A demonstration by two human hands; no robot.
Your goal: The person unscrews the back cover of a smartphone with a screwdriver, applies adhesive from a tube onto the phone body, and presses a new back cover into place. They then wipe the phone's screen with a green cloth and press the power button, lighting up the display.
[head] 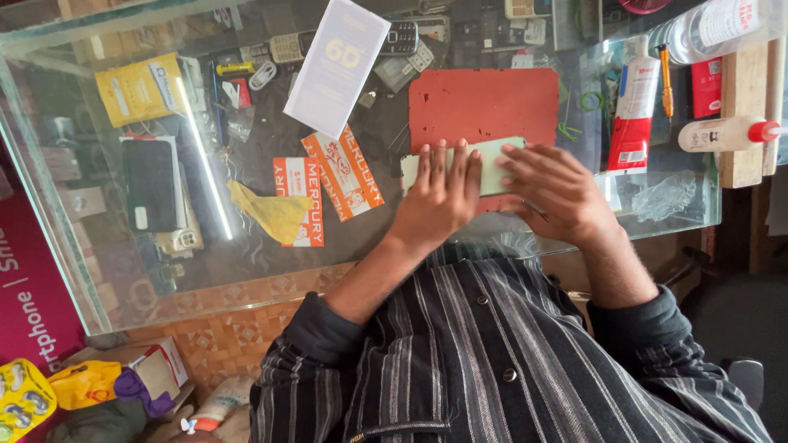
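Head view: a glass counter (148, 271) is seen, with a red mat (484, 102) beyond the hands. A pale green phone (491, 164) is pressed flat under the left hand (439, 201) and right hand (548, 193), fingers spread, not clamped.

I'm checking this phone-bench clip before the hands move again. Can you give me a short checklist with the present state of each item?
1. Left hand flat on the pale green phone-shaped slab: ok.
2. Right hand touching the slab's right end: ok.
3. Slab lying on the red mat: ok, though its left end overhangs the mat.
4. Yellow cloth apart from both hands: ok.
5. White bottle with the red cap lying on its side, shut or not: cannot tell.
6. Anything under the palms: cannot tell, hidden.
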